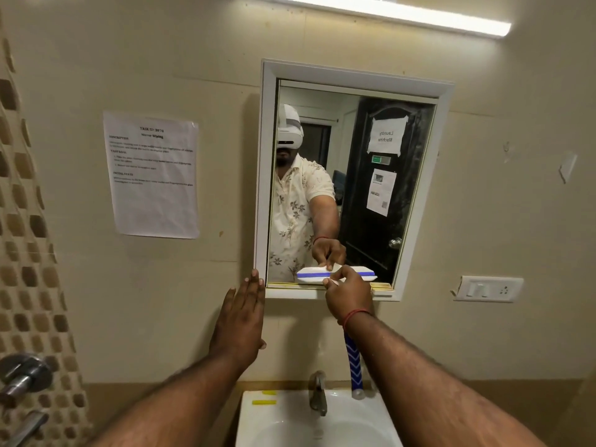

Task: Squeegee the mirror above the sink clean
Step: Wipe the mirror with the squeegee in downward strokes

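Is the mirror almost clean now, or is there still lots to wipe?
Nearly there, it seems. The mirror glass above shows no streaks I can see. Right now the right hand grips the squeegee, blade at the glass's bottom edge, while the left hand presses flat by the frame. Left: probably finishing this strip.

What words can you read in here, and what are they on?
"TASK ID: 3070" and "Mirror Wiping": top of the paper on the wall; its smaller print is too blurred.
"Laundry Machine", reversed: paper on the door reflected in the mirror.
Lower door paper and green sign: too small to read.
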`<state>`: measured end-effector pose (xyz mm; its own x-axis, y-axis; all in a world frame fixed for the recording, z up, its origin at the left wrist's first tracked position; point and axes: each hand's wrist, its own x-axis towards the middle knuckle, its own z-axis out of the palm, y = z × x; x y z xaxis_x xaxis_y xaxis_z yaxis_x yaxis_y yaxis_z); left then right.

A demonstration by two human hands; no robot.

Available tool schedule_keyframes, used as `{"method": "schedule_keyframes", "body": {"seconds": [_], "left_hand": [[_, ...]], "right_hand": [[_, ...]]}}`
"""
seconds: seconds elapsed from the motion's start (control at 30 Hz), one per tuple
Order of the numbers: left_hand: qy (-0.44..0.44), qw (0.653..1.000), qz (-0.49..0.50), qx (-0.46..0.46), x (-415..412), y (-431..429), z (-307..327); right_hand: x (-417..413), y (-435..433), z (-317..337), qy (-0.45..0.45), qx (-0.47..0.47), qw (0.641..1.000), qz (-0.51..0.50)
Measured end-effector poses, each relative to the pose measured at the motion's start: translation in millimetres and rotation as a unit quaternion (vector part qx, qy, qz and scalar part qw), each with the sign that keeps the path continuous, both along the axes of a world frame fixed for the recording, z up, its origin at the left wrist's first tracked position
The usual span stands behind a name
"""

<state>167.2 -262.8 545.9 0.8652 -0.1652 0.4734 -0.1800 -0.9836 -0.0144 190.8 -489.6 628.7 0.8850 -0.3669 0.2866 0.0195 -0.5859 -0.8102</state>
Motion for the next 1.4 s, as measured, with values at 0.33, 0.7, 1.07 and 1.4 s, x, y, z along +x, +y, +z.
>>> {"method": "schedule_keyframes", "body": {"seconds": [0.33,0.7,1.07,1.4], "left_hand": [[-0.003,1.0,-0.002,-0.017,0,-3,-9],[0.04,0.999,0.017,-0.015,-3,-12,-16],[0.097,0.995,-0.017,0.022,-29,16,-105],[0.309,0.948,-0.078,0.006,-125,-15,-234]], "right_hand": [[3,-7,-12,0.019,0.047,0.999,-0.006],[5,-12,22,0.149,0.072,0.986,0.028],[-40,-14,-79,0.122,0.072,0.988,0.059],[-123,-46,-235,0.266,0.073,0.961,0.029]]}}
